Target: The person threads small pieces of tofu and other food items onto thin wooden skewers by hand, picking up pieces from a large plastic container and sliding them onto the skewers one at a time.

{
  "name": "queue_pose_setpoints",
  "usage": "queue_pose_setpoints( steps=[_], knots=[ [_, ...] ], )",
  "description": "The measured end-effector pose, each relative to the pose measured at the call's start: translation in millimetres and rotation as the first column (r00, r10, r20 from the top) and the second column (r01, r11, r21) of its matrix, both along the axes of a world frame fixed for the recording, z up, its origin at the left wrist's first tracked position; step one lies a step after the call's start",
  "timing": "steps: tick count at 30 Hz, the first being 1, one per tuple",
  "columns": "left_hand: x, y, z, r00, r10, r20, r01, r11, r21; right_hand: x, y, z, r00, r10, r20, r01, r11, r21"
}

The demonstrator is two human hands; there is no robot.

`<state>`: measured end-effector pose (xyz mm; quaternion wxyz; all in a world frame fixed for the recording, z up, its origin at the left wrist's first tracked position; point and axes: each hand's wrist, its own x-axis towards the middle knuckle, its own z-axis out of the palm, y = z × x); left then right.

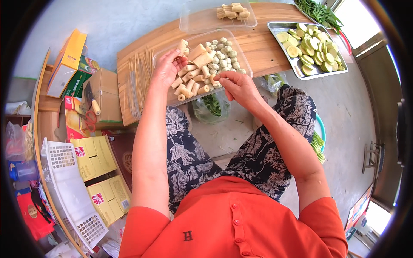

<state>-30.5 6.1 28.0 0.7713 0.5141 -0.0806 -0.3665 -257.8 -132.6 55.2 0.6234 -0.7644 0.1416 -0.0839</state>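
Pinching one roll (183, 44), the half-curled left hand (167, 64) hung over the nearer of two clear boxes (172, 99) at upper centre of the frame. The right hand (236, 87) was nearly closed, thumb and finger together, anything between them too fine to tell. One tray (322, 76) lay upper right, one batch of skewers (141, 73) upper left.

A pale wall (142, 19) stands behind the wooden table (261, 58); grey floor (344, 103) spreads rightward, and bright light fills an upper-right opening (357, 21).
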Motion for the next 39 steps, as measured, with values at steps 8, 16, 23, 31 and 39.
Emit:
queue_pose_setpoints(
  steps=[8, 16, 23, 31, 39],
  knots=[
    [8, 11, 3, 0.993, 0.034, -0.114, -0.039, 0.998, -0.041, 3, 10, 1, 0.998, 0.043, -0.056, -0.046, 0.997, -0.056],
    [13, 15, 0, 0.992, 0.026, -0.126, -0.032, 0.999, -0.041, 4, 11, 0, 0.998, 0.047, -0.050, -0.051, 0.996, -0.068],
    [10, 15, 3, 0.995, 0.013, -0.097, -0.016, 0.999, -0.028, 6, 12, -1, 0.997, 0.053, -0.050, -0.056, 0.995, -0.077],
    [9, 16, 4, 0.997, 0.016, -0.077, -0.018, 0.999, -0.030, 7, 12, -4, 0.997, 0.052, -0.052, -0.056, 0.996, -0.066],
    [10, 15, 2, 0.997, 0.017, -0.076, -0.020, 0.999, -0.039, 6, 13, 0, 0.997, 0.045, -0.070, -0.050, 0.997, -0.062]
  ],
)
